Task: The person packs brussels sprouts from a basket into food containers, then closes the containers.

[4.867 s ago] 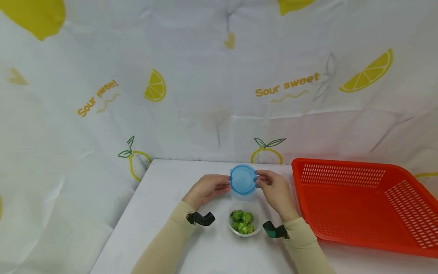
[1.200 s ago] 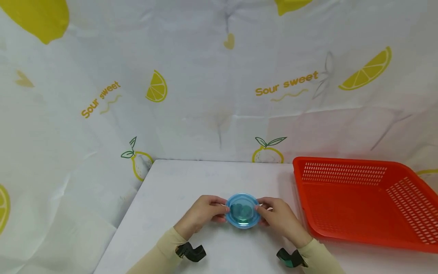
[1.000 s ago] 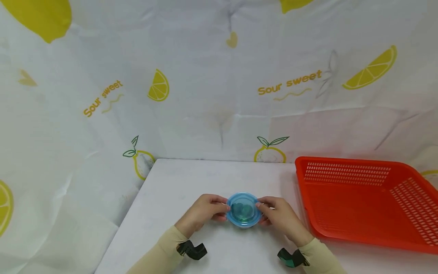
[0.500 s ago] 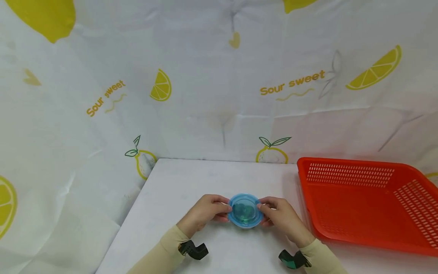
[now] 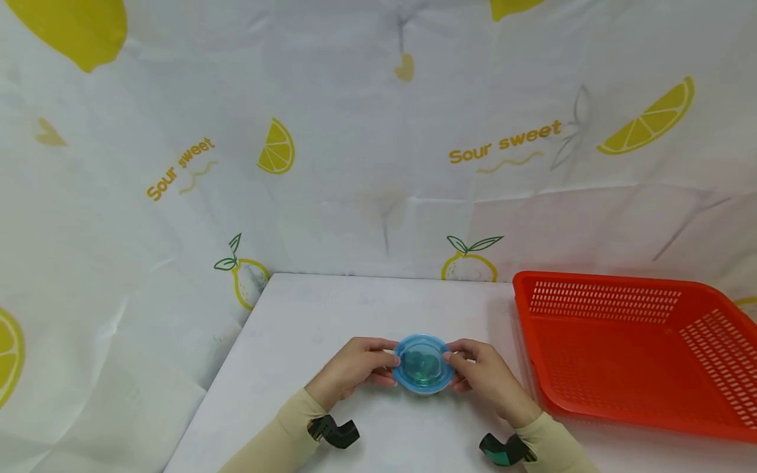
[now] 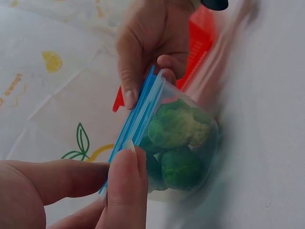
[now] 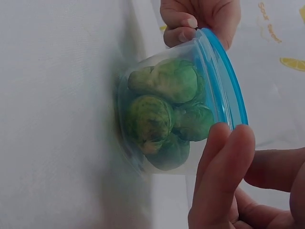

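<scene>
A round clear container (image 6: 213,152) sits on the white table, topped by a translucent blue lid (image 5: 423,348). Several Brussels sprouts (image 7: 150,119) show through its wall. My left hand (image 5: 355,366) pinches the lid and rim from the left side, its thumb on the rim in the left wrist view. On the opposite side, my right hand (image 5: 489,376) holds the edge between thumb and fingers. The lid lies along the rim; whether it is snapped down all round I cannot tell.
To the right stands a red perforated plastic basket (image 5: 597,280), close to my right forearm. Behind the white table (image 5: 331,302) hangs a lemon-print cloth (image 5: 355,164). A dark wrist mount (image 5: 334,431) is on my left wrist, with another (image 5: 503,450) on my right.
Some five seconds ago both hands held the lid up behind the uncovered container. It now covers the container, and the hands came nearer with it. Over the last second hardly anything moved.
</scene>
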The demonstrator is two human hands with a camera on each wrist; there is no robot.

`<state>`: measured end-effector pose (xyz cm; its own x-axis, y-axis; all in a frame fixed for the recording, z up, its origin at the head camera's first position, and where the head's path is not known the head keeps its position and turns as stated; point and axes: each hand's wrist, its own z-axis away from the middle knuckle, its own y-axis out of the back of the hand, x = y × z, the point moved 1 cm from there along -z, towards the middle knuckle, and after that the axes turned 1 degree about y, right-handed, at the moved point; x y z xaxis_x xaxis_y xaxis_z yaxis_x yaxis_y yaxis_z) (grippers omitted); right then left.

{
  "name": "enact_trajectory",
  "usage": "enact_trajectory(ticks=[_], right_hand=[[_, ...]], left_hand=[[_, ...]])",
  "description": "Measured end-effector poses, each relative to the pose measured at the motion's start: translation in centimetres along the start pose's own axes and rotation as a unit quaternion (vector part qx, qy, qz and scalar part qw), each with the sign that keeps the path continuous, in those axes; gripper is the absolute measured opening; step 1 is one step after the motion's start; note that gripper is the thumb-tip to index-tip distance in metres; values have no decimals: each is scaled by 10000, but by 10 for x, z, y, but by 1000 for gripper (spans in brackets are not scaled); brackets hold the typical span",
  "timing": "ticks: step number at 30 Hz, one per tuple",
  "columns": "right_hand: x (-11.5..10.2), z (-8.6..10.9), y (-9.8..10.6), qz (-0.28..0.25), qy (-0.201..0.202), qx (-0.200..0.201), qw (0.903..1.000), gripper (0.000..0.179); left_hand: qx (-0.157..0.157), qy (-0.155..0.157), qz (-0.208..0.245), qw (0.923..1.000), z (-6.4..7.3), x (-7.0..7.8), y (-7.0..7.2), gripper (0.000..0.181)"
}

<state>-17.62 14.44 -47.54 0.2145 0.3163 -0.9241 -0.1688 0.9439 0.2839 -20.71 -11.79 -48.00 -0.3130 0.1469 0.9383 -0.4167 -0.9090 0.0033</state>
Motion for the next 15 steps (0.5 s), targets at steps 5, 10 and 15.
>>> enact_trajectory(ticks=[5, 10, 15], right_hand=[[0, 0, 0, -15, 45, -25, 10000, 36], [2, -1, 0, -118, 62, -68, 9999, 35], [3, -1, 1, -200, 88, -125, 9997, 32]], left_hand=[[1, -32, 58, 10000, 0, -1, 1, 46], [16, -21, 85, 10000, -1, -4, 3, 46], [30, -14, 124, 9999, -2, -5, 3, 46]])
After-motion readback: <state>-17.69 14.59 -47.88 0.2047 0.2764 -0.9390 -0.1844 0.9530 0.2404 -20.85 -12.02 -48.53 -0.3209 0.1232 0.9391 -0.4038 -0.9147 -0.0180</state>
